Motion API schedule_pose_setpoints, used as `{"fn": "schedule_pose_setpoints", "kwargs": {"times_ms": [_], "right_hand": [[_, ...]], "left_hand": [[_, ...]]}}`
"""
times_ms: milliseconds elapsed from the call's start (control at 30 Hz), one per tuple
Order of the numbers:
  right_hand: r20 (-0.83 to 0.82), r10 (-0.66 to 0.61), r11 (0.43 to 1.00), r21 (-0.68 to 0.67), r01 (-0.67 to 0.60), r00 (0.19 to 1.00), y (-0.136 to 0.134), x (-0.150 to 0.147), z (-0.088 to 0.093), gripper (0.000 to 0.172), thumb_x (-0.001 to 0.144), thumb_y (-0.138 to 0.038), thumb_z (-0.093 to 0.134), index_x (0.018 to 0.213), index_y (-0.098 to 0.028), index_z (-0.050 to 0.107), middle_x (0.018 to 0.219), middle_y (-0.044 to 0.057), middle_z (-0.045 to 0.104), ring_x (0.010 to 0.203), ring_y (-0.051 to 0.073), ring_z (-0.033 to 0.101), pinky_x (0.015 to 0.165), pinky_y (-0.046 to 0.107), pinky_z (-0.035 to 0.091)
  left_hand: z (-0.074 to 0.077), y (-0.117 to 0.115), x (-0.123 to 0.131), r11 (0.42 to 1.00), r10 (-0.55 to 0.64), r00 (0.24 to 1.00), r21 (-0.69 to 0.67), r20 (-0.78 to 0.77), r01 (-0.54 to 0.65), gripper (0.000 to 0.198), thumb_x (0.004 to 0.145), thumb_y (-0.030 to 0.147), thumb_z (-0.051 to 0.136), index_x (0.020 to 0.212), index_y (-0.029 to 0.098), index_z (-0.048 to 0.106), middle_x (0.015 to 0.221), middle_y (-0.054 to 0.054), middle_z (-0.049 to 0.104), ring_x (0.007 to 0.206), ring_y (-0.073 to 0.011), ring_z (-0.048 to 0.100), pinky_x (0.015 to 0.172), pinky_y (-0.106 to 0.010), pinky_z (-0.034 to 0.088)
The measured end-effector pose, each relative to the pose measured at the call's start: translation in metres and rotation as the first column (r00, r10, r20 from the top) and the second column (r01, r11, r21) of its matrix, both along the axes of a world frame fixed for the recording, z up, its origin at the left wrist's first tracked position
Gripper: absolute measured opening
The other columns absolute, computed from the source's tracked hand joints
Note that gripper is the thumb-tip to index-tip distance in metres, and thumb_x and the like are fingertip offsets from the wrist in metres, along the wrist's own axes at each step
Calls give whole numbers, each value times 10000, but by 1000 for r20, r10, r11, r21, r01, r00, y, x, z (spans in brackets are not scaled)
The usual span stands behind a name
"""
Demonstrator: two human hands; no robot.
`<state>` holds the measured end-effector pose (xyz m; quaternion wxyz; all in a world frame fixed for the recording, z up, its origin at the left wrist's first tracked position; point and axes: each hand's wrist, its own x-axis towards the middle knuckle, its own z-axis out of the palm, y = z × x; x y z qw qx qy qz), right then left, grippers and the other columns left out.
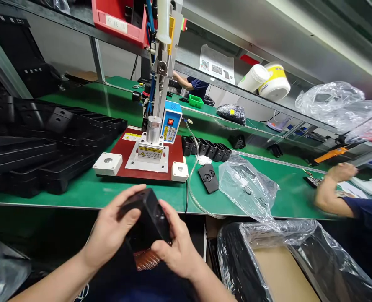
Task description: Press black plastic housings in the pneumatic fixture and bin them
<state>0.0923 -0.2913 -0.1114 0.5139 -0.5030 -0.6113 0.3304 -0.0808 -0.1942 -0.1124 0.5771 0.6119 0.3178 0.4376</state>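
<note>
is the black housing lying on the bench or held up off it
Held up off it: left hand and right hand grip the black housing, tilted, mostly below the green bench's near edge in view.

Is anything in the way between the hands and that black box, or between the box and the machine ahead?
Nothing visible: the left hand and right hand grip the black box directly. Toward the machine, I see nothing blocking; two white blocks sit at its front corners.

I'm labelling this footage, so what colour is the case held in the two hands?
The case is black, as the head view shows.
</note>
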Motion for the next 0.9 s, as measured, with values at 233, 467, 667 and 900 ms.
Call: {"fn": "schedule_pose_setpoints", "kwargs": {"times_ms": [233,467,667,900], "right_hand": [[303,-401,915,171,364,865,-10,29,-14,615,825,-340,701,1375,-244,444,1293,92,593,1161,245,585,992,398,494],[428,-356,913,350,210,831,0,30,-11,640,827,-284,700,1397,-246,411,1250,98,607,1117,240,603,939,390,526],[349,-257,947,275,164,901,2,28,-11,647,808,-302,718,1380,-262,419,1229,87,611,1089,234,610,926,392,524],[23,-258,959,-118,259,966,-3,36,-12,391,847,-427,643,1179,-225,599,1009,68,663,923,223,640,777,357,549]], "left_hand": [[-6,-10,54,914,-237,917,-247,320,322,554,913,455,519,1408,256,371,1405,-118,476,1283,-274,466,1013,-399,444],[-6,-2,34,960,-279,943,17,181,280,595,844,454,632,1363,264,412,1406,-111,447,1316,-255,419,1110,-398,339],[7,9,23,925,-176,973,313,-150,216,509,730,471,737,1140,215,578,1096,-73,535,1022,-210,555,893,-326,468],[4,6,27,941,-338,926,-91,-168,327,467,833,570,560,1083,182,488,776,8,531,580,-94,509,524,-218,423]]}}
